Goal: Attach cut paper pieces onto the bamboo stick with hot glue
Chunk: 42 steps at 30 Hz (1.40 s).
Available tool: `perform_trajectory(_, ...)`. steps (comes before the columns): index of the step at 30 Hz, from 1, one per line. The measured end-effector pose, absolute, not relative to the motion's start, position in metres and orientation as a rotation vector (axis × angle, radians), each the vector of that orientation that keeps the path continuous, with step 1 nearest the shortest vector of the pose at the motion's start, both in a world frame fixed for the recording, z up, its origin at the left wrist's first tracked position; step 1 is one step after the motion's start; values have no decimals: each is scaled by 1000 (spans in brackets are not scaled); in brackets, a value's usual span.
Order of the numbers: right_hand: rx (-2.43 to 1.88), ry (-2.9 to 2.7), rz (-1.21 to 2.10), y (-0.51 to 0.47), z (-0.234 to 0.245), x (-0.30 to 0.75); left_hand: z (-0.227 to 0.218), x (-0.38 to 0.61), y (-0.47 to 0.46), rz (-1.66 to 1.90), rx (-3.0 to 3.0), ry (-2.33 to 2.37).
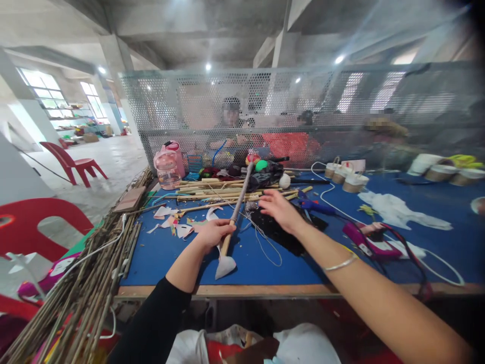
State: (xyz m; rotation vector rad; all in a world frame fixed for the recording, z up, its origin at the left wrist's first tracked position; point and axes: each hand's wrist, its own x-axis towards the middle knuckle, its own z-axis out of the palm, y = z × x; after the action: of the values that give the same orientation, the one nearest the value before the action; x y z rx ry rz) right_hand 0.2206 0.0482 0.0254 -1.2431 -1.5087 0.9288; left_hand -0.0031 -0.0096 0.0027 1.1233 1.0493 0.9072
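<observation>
My left hand (215,235) is closed on a pale wooden stick (226,243) over the near part of the blue table. The stick's far length is wrapped in something grey, and a grey, pointed soft piece sits at its near end. My right hand (279,211) is to the right of the stick, apart from it, fingers spread with nothing in them. Under and beside that hand lie a black cloth or bag (278,235) and thin loose grey cord (261,237). White and coloured scraps (184,231) lie left of the stick.
More sticks (212,194) lie across the table behind my hands. A long bundle of thin branches (81,283) lines the left edge. To the right are a blue tool (312,205), a purple tool (359,241), white cables and pots (355,183). A perforated metal screen (197,101) stands behind.
</observation>
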Motion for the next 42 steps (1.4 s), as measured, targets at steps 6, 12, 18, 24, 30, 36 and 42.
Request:
perform_trajectory(6, -1081, -1362, 1642, 28, 10, 155, 8, -6, -10, 926, 1147, 1044)
perform_trajectory(12, -933, -1675, 1838, 21, 17, 181, 8, -6, -10, 910, 1134, 997)
perform_trajectory(18, -1054, -1512, 1433, 30, 7, 170, 5, -5, -8, 882, 1080, 991)
perform_trajectory(24, -1175, -1553, 1291, 27, 0, 169, 8, -6, -9, 896, 1006, 974)
perform_trajectory(30, -1172, -1570, 1335, 19, 2, 169, 10, -6, -8, 903, 926, 977)
perform_trajectory(36, -1213, -1430, 1471, 22, 1, 165, 12, -5, -12, 899, 887, 878)
perform_trajectory(42, -1211, -1346, 1599, 24, 1, 167, 10, -2, -14, 903, 762, 837)
